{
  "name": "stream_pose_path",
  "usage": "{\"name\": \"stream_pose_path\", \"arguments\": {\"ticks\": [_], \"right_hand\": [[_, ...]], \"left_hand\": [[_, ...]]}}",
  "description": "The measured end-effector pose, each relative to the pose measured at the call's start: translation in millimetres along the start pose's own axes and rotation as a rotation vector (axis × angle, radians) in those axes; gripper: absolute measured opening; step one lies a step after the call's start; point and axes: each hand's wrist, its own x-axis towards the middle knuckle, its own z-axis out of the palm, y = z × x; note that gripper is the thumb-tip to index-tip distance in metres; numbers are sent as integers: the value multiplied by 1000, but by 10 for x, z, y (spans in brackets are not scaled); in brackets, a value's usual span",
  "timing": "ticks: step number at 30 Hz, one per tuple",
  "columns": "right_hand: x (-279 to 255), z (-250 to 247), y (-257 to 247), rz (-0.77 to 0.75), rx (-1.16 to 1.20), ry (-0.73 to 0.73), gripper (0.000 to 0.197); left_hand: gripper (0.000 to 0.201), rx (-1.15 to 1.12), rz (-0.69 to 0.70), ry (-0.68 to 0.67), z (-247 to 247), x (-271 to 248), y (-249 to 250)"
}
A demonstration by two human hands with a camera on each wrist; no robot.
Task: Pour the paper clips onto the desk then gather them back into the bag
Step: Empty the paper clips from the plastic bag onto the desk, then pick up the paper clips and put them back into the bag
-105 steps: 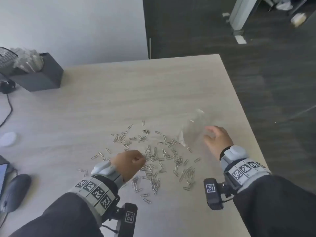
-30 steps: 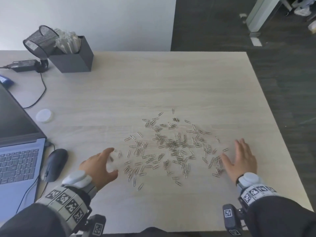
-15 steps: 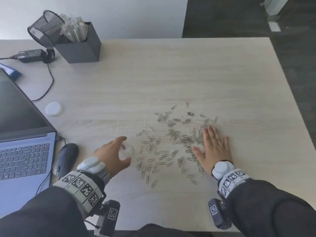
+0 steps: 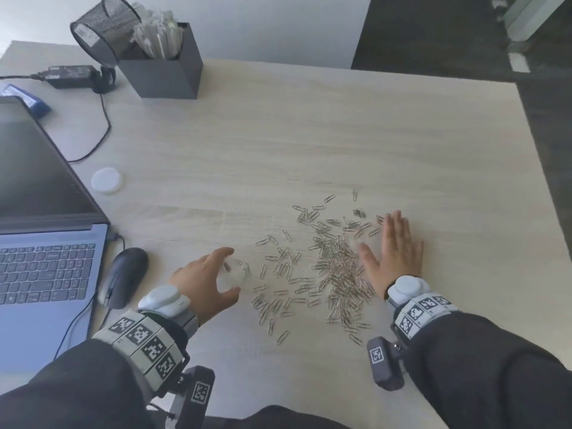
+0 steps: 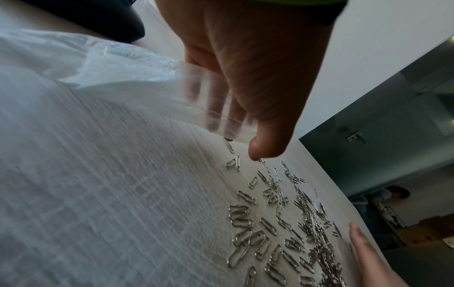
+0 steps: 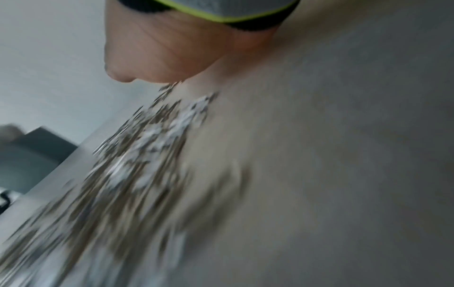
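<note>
Several silver paper clips (image 4: 328,264) lie scattered on the pale wooden desk (image 4: 278,134), thickest in a heap just left of my right hand (image 4: 396,243). That hand lies flat, fingers straight, palm down on the desk at the heap's right edge. My left hand (image 4: 216,274) sits at the left side of the scatter and holds the small clear plastic bag (image 4: 236,274) between thumb and fingers. In the left wrist view the bag (image 5: 216,108) covers the fingers, with the clips (image 5: 282,223) beyond. The right wrist view is blurred, showing streaked clips (image 6: 147,155).
An open laptop (image 4: 37,212) and a black mouse (image 4: 123,274) sit at the left. A white round lid (image 4: 106,180), a dark box of sachets (image 4: 164,72), a mesh cup (image 4: 102,29) and a power adapter (image 4: 71,76) stand further back. The desk's right edge (image 4: 538,212) is near.
The bag went from my right hand to my left. My flat right hand swept leftward over the clips, bunching them into a denser heap, and now lies at the heap's right edge.
</note>
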Motion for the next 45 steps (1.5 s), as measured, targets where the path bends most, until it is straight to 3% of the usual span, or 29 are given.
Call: {"name": "stream_pose_path", "arguments": {"ticks": [4,12,17,21,31,36,40,45], "right_hand": [[464,-109,167,48,-34,-3,93],[1085,-148,-248,-346,-176,-112,93],[825,-153,-408,-640,-255,-225,88],[486,-106,-383,-741,-289,-310,88],[-205,-13,-276,-648,-90,-356,92],[-436,-181,-16,-380,71,-244,105],[-627,-270,175,-200,-53,-224,114],[-778,-269,126,-188,-83,-296,125]], "left_hand": [[72,-2,-16,4,31,-1,-42],[70,-8,-43,-5,67,-37,-92],[69,-3,-39,-11,64,-42,-3],[70,-21,-13,-12,87,-20,100],[69,-16,98,-42,169,54,421],[72,-2,160,-49,233,37,521],[76,-39,151,-46,321,22,538],[65,-97,155,-46,433,-71,618]]}}
